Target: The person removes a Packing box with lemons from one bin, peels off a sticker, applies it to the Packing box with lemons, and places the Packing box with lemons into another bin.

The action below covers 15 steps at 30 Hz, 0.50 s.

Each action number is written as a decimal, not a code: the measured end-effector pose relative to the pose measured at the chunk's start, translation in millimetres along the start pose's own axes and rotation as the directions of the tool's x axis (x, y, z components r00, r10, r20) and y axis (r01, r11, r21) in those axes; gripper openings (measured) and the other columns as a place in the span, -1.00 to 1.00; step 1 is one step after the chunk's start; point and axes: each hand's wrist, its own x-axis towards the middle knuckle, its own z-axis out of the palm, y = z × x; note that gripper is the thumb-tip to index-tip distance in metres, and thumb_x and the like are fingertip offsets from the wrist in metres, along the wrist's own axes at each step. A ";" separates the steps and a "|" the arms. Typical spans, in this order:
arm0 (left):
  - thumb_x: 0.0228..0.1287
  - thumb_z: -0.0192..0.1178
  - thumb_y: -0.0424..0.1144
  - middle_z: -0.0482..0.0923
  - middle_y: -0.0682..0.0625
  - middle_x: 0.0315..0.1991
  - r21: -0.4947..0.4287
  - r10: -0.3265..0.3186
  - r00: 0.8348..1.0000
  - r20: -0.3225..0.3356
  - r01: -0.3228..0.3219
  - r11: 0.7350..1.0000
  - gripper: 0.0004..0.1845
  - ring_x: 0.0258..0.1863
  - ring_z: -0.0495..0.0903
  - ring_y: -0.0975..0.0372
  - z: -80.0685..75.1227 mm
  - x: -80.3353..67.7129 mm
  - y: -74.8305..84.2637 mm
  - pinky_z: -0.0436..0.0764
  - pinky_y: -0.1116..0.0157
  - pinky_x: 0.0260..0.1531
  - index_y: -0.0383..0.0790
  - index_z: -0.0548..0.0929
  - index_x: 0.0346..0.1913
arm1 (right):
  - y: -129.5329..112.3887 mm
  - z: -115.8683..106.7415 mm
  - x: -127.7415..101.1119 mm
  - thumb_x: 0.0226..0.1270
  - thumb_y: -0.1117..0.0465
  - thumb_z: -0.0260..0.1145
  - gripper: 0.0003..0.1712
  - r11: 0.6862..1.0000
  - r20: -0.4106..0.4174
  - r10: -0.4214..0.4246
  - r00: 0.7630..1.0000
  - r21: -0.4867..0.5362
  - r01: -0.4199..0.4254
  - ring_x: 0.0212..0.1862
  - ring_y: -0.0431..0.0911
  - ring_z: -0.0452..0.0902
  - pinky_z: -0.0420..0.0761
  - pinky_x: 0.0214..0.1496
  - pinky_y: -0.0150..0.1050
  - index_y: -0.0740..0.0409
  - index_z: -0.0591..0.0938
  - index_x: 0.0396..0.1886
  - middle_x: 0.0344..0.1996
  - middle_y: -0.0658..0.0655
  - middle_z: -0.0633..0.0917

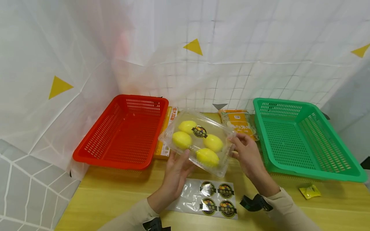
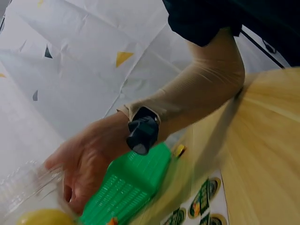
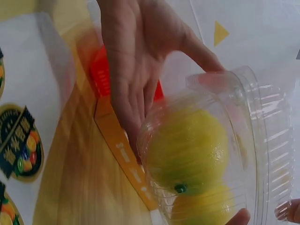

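A clear plastic clamshell box [image 1: 196, 143] with several yellow lemons [image 1: 213, 143] inside is held up over the table, tilted. On its lid is a round black fruit sticker [image 1: 199, 132]. My left hand [image 1: 177, 171] holds the box's near left edge, thumb on the rim and fingers beneath. At the right corner, my right hand [image 1: 249, 154] pinches the rim. The right wrist view shows the left hand [image 3: 140, 61] against the box's side, with two lemons [image 3: 187, 150] close behind the plastic. Below lies a sheet of stickers [image 1: 190, 195], partly behind the left hand.
A red basket [image 1: 115, 164] stands at left, a green basket [image 1: 312, 171] at right. Between them, behind the clamshell box, are an orange carton [image 1: 162, 150] and an orange-and-clear food packet [image 1: 238, 120]. A small yellow packet [image 1: 310, 192] lies before the green basket.
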 end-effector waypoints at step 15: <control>0.40 0.34 -0.19 0.42 -0.26 0.31 0.005 -0.031 0.999 -0.019 0.031 0.999 -0.32 0.06 0.62 0.06 12.7 6.6 14.3 0.73 0.15 -0.11 -0.06 0.25 0.47 | 0.5 13.9 -17.0 0.55 0.04 0.33 -0.37 0.999 -0.039 -0.053 0.998 -0.009 0.053 -0.22 -0.13 0.54 0.74 -0.16 -0.23 0.32 0.30 0.33 0.04 0.22 0.41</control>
